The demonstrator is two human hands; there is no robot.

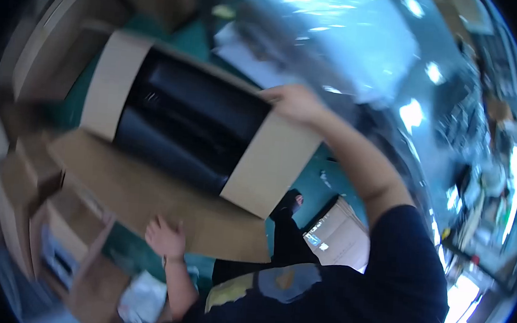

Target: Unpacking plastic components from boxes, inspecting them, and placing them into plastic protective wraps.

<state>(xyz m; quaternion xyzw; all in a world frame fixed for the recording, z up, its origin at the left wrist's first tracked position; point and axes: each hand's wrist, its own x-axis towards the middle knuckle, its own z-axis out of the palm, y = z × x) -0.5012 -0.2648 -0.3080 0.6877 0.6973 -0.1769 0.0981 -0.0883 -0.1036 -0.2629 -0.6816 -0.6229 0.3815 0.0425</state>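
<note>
A large brown cardboard box (273, 169) stands open in front of me with its flaps folded outward. Inside lies something wrapped in shiny black plastic (182, 122), whose kind I cannot tell. My right hand (299, 103) reaches across to the far right corner, its fingers curled over the box's rim by the right flap. My left hand (165, 238) is at the outer edge of the wide near flap (147, 183), fingers apart and touching the cardboard. The picture is somewhat smeared by motion.
More cardboard boxes (74, 223) crowd the left side, some open. A white plastic bag (142, 298) lies low at left. Another carton (341, 235) sits on the green floor (317, 181) beside my foot. Clear plastic wrap (365, 42) covers things at the far side.
</note>
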